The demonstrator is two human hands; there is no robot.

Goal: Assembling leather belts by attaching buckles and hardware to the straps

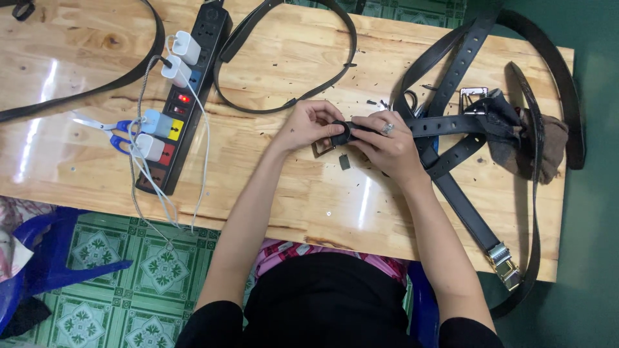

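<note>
Both hands meet over the middle of the wooden table. My left hand pinches the folded end of a black leather belt, and a square metal buckle hangs just below its fingers. My right hand, wearing a ring, grips the same belt end from the right. The strap runs off to the right, across a pile of other black belts. A small dark metal piece lies on the table under the hands.
A black power strip with several white chargers and cables lies at left, blue-handled scissors beside it. A looped belt lies behind the hands, a brown cloth at right. A silver buckle sits near the front edge. Blue plastic stool at lower left.
</note>
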